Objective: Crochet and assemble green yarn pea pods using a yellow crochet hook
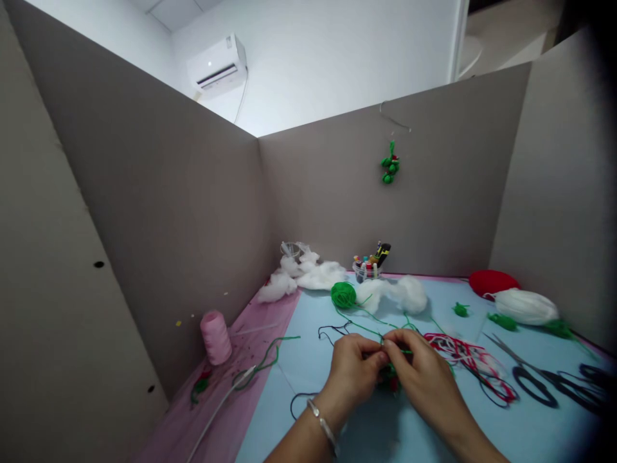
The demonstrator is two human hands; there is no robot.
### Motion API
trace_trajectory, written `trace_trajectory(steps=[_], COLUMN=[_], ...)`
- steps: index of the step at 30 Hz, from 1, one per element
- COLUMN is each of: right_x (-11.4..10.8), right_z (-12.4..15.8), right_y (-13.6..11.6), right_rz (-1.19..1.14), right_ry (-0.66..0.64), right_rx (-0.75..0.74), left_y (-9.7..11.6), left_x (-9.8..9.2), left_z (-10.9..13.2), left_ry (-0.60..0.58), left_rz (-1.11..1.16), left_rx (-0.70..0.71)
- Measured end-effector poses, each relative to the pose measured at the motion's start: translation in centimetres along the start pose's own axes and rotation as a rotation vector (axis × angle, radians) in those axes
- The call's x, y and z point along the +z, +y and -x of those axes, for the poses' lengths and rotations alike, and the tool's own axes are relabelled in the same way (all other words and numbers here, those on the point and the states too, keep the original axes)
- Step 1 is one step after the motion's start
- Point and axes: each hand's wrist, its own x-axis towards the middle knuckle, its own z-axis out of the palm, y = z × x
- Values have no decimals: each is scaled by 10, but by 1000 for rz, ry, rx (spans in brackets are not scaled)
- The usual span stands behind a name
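Over the light blue mat [289, 444], my left hand [354, 368] and my right hand [420, 372] meet with fingertips pinched together on green yarn [380, 335]. Below the fingers hangs a small green and red yarn piece [393, 381], mostly covered by the hands. A silver bangle [322, 421] circles my left wrist. Just beyond the hands lies a green yarn ball [344, 295], with strands trailing toward them. A dark cord [332, 329] curves beside my left hand. Right of my right hand spreads a tangle of red and white yarn [465, 354].
Black-handled scissors [535, 386] lie at the right. White stuffing [321, 275] and a pen holder [367, 269] stand at the back. Red [494, 283] and white [525, 306] yarn skeins sit back right. A pink thread cone [215, 337] is left. Grey partitions [328, 193] enclose the table.
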Motion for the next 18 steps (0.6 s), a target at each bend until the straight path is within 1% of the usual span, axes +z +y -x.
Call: trace_trajectory(steps=[12, 18], right_x=[2, 2], right_z=[-3, -4], right_y=[-1, 0], right_rz=[-13, -45], right_ry=[-7, -10], right_rx=[29, 46], left_y=[10, 7], left_x=[-1, 0], left_z=[3, 2], left_ry=[-10, -13], left_rz=[-6, 26], left_rx=[-30, -66])
